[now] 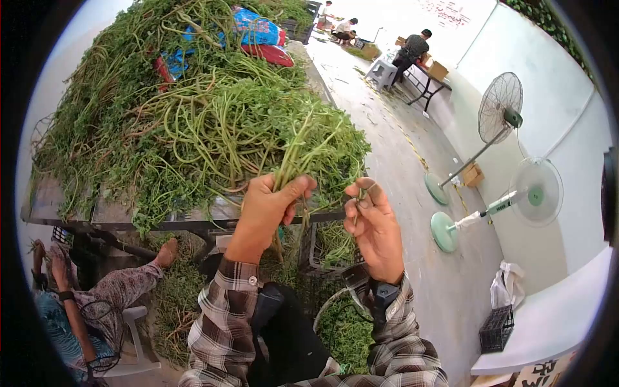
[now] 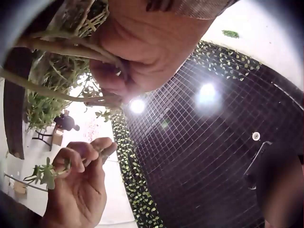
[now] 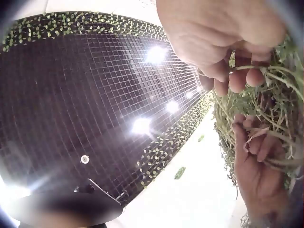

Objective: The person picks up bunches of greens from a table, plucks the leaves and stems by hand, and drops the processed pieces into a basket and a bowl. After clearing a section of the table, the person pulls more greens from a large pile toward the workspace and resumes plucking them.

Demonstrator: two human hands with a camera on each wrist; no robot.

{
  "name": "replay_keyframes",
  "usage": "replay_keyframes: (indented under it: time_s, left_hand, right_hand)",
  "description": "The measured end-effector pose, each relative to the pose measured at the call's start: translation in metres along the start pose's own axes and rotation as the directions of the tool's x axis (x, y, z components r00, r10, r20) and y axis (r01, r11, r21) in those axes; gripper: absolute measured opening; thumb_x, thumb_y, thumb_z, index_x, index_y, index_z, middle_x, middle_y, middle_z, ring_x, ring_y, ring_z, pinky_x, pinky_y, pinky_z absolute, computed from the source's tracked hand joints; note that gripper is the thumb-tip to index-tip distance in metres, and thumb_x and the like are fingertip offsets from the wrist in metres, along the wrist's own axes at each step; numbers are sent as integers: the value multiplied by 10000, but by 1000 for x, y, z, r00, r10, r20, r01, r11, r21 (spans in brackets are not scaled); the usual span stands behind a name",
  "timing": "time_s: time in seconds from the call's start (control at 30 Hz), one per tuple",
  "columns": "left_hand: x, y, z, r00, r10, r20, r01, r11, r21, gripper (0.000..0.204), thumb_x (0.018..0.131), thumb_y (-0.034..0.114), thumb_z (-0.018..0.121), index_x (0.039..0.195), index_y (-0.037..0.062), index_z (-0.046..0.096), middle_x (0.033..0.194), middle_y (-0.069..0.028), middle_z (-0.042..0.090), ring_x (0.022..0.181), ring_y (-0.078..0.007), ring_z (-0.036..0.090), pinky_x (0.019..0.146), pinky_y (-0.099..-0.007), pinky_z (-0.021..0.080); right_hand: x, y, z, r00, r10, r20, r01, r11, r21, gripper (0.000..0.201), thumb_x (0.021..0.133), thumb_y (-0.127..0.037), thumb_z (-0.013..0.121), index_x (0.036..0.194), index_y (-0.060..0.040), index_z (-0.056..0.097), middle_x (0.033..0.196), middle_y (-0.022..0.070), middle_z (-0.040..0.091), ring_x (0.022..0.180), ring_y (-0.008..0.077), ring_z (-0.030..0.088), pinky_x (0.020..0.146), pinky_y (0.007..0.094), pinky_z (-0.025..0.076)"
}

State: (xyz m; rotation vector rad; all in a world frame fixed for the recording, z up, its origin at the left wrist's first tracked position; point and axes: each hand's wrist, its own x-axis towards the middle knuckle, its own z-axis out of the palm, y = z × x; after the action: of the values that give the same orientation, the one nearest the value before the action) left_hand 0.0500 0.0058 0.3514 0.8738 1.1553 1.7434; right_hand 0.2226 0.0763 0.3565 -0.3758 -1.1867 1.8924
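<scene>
My left hand [image 1: 263, 211] grips a bunch of long green leafy stems [image 1: 297, 147] near their lower ends, with the tops pointing away over the pile. To its right and apart from it, my right hand [image 1: 377, 232] is raised with thumb and fingertips pinching a small sprig [image 2: 46, 175], whose leaves stick out beside the fingers in the left wrist view. Just beyond both hands spreads a large heap of the same greens [image 1: 213, 129] on a table [image 1: 116, 211]. In the right wrist view, bent stems [image 3: 280, 78] run close by the right fingers.
A blue and red bag [image 1: 258, 29] lies on the heap. Below the table's edge stands a black crate [image 1: 309, 261] with greens; a tub of leaves [image 1: 348, 332] sits by my lap. Another person [image 1: 122, 293] sits at left. Two fans [image 1: 501, 109] stand at right.
</scene>
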Motion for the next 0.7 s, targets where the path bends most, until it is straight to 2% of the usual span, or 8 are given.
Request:
replay_keyframes:
  time_s: [0.17, 0.23, 0.3, 0.37, 0.5, 0.57, 0.63, 0.7]
  left_hand:
    - [-1, 2, 4, 996, -53, 65, 57, 996, -68, 228, 820, 212, 637, 892, -4, 619, 684, -4, 563, 481, -46, 465, 392, -196, 350]
    - [-2, 0, 4, 995, -53, 84, 59, 996, -72, 204, 810, 197, 642, 870, 4, 618, 676, 0, 559, 485, -45, 459, 396, -194, 350]
    - [-2, 0, 3, 992, -68, 104, 77, 993, -88, 184, 807, 192, 646, 838, 15, 610, 660, 7, 553, 490, -42, 452, 399, -190, 346]
    - [-1, 0, 0, 994, -65, 89, 72, 995, -75, 177, 804, 195, 650, 818, 25, 600, 638, 16, 540, 490, -36, 441, 398, -184, 336]
    - [2, -9, -4, 995, -94, 30, 97, 984, -150, 184, 800, 193, 648, 832, 13, 623, 636, 2, 555, 454, -52, 452, 379, -198, 336]
    - [1, -6, -2, 997, -47, -63, 35, 983, -180, 200, 805, 219, 656, 827, 25, 614, 627, 23, 514, 471, -30, 416, 383, -180, 323]
    - [3, -4, -5, 995, -18, -95, -2, 978, -208, 198, 806, 215, 656, 844, 24, 619, 638, 25, 507, 472, -29, 412, 382, -176, 319]
    - [2, 1, -9, 975, 15, -223, -61, 978, -199, 196, 807, 209, 657, 844, 20, 620, 651, 20, 507, 473, -31, 411, 382, -174, 323]
  right_hand:
    - [14, 10, 17, 998, 52, 37, -49, 997, -66, 360, 868, 7, 410, 1224, -39, 425, 1144, 106, 521, 709, 82, 496, 523, 194, 415]
    - [15, 12, 30, 999, 21, 42, -9, 962, -273, 401, 872, -5, 412, 1270, -43, 381, 1162, 108, 517, 669, 72, 497, 502, 191, 411]
    - [18, 18, 34, 998, 17, 58, 4, 942, -337, 448, 863, 10, 411, 1303, -40, 341, 1192, 101, 502, 647, 62, 495, 504, 197, 418]
    - [17, 20, 44, 982, -122, 143, 180, 834, -522, 476, 846, 47, 405, 1310, -33, 332, 1225, 96, 477, 638, 60, 487, 544, 199, 431]
    - [19, 23, 50, 975, -138, 172, 214, 775, -595, 497, 824, 79, 414, 1304, -20, 332, 1123, 65, 494, 628, 64, 473, 594, 206, 431]
    - [15, 24, 50, 977, -148, 155, 212, 774, -597, 469, 823, 65, 426, 1281, -13, 356, 1064, 57, 493, 618, 68, 466, 579, 211, 422]
    - [9, 23, 48, 989, -91, 113, 144, 724, -675, 369, 837, 14, 443, 1206, 10, 436, 938, 61, 528, 619, 83, 470, 577, 226, 415]
    - [5, 28, 34, 994, -7, 105, 80, 701, -709, 308, 844, -14, 450, 1149, 16, 478, 857, 56, 529, 621, 86, 474, 578, 234, 413]
